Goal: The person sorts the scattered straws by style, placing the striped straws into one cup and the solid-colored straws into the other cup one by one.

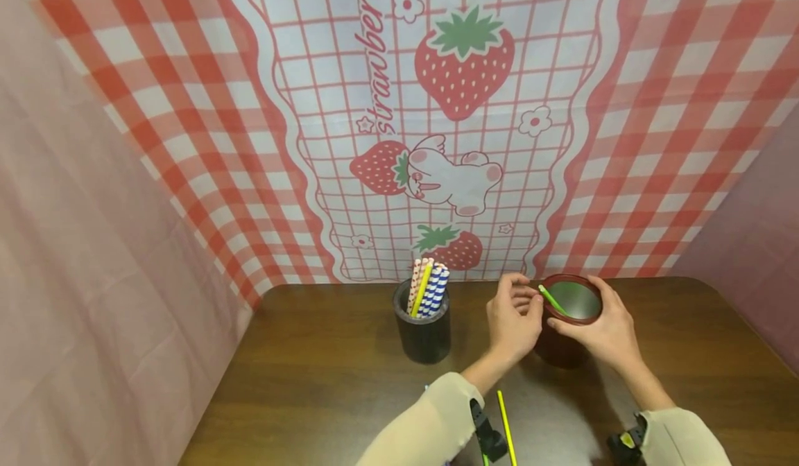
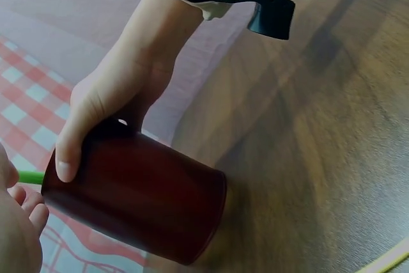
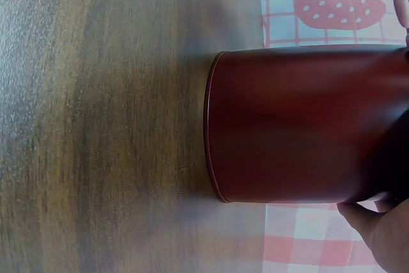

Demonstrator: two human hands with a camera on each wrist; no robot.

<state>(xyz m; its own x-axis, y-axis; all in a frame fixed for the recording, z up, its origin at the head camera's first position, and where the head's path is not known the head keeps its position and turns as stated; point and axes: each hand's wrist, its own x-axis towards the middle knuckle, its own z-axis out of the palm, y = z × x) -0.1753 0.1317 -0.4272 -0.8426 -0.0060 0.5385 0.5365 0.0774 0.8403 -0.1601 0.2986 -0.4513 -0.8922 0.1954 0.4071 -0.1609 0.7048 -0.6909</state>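
A dark red cup [image 1: 562, 347] with a shiny grey-green inside stands at the right of the table. My right hand [image 1: 608, 327] grips it near the rim, thumb on the near side and fingers round the right side. In the left wrist view that thumb lies along the cup wall [image 2: 140, 190]. A green straw [image 1: 552, 299] leans over the cup's left rim, its lower end inside. My left hand [image 1: 514, 317] pinches the straw near its top end, beside the cup. In the right wrist view the cup [image 3: 307, 126] fills the right half.
Left of the hands stands a black cup [image 1: 424, 338] holding several striped straws [image 1: 433, 292] and a yellow straw [image 1: 422, 289]. Another yellow straw [image 1: 507, 428] lies on the brown table [image 1: 312, 383] near the left sleeve. A strawberry-print cloth [image 1: 424, 126] hangs behind.
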